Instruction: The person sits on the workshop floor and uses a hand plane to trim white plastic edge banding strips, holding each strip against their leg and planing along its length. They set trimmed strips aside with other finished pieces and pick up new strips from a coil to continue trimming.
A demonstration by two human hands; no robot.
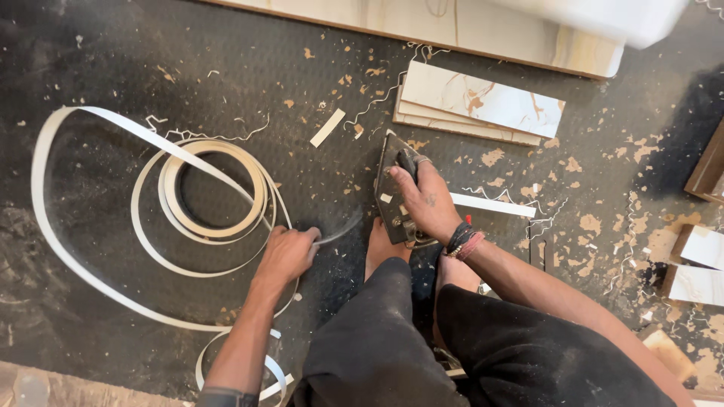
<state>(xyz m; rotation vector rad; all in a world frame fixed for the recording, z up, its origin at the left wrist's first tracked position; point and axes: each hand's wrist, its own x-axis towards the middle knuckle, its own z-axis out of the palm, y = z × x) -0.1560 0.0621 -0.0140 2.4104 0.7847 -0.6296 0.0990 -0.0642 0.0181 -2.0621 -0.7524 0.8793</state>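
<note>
My right hand (428, 202) is clamped on a dark, scuffed clothes iron (397, 188); my left hand (288, 252) pinches the white edge-banding strip (196, 162), which coils loosely left of that grip.

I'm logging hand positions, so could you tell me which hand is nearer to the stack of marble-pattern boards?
Right. The right hand grips the iron just below the stack of marble-pattern boards; the left hand is farther off, pinching the white edge-banding strip.
</note>
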